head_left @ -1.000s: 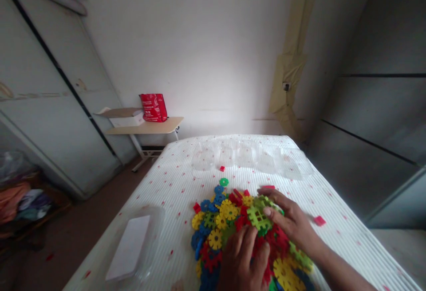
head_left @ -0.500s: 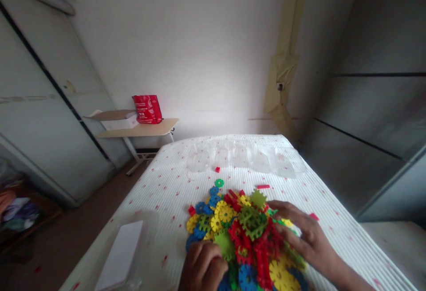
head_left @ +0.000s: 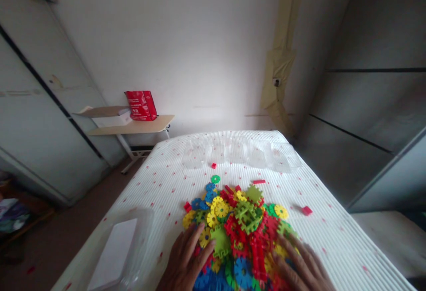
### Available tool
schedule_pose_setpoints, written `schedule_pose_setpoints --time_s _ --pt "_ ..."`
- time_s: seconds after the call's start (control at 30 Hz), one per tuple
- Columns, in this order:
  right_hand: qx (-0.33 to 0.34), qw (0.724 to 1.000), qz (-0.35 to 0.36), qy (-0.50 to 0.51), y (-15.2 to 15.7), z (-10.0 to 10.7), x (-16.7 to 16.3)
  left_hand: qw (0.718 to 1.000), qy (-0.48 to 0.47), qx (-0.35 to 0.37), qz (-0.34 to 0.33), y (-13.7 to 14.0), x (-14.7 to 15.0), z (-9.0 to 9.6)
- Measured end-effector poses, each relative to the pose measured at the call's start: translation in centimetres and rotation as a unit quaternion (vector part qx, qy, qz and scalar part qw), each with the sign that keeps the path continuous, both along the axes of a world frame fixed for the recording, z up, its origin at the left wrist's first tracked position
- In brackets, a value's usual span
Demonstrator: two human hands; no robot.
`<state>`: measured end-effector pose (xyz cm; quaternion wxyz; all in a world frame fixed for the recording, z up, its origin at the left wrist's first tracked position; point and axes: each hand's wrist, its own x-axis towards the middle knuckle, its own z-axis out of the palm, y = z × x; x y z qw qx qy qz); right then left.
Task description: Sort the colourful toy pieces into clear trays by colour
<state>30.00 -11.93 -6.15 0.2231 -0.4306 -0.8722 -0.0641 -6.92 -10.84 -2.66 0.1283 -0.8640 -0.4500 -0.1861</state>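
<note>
A heap of plastic building pieces spreads over the near part of the table, in red, yellow, blue and green. My left hand (head_left: pixel 186 255) lies at the heap's left edge, fingers apart, beside a light green square piece (head_left: pixel 220 242). Over the heap's lower right rests my right hand (head_left: pixel 302 264), its fingers stretched out and slightly blurred, near a red toothed bar (head_left: pixel 258 257). Yellow snowflake discs (head_left: pixel 219 209) and an olive green toothed piece (head_left: pixel 246 215) sit on top. Neither hand shows a piece in its grasp.
Clear plastic trays (head_left: pixel 238 153) stand in a row across the far part of the white tablecloth (head_left: pixel 166 193). To the left lies a clear container with a white card (head_left: pixel 115 253). A loose red piece (head_left: pixel 306 211) is at the right. A side table (head_left: pixel 146 127) holds a red bag (head_left: pixel 141 105).
My left hand has uncurled and spread its fingers. My right hand has drawn back toward me, uncovering a yellow disc and green pieces. The camera view has shifted slightly.
</note>
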Motion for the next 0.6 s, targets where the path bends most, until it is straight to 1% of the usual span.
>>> schedule_pose_setpoints --time_s 0.07,0.13,0.2,0.3,0.37,0.43,0.5,0.6 --pt "-0.009 1.0 -0.007 0.023 1.3 1.0 -0.7 1.0 -0.002 0.002 -0.017 0.6 1.0 0.5" --pt "-0.032 0.999 -0.002 0.044 2.4 2.6 -1.2 1.0 -0.003 0.012 -0.028 1.1 1.8 0.7" --pt "-0.046 0.997 0.004 0.068 3.4 3.9 -1.5 0.999 0.0 0.028 -0.03 1.5 2.5 0.7" --pt "-0.05 0.993 0.004 0.11 4.7 5.1 -2.0 0.997 -0.007 0.063 -0.041 1.8 4.1 0.5" --pt "-0.049 0.99 -0.002 0.135 5.6 5.7 -2.5 0.994 -0.036 0.091 -0.049 1.9 5.6 0.5" --pt "-0.039 0.986 0.0 0.165 6.6 6.3 -3.4 0.988 -0.08 0.121 -0.043 2.1 7.1 0.7" --pt "-0.031 0.981 0.005 0.189 7.6 7.0 -4.4 0.983 -0.099 0.149 -0.04 2.2 8.4 1.2" --pt "-0.021 0.98 0.006 0.2 8.9 7.9 -5.3 0.985 -0.049 0.154 -0.056 2.3 9.2 2.7"
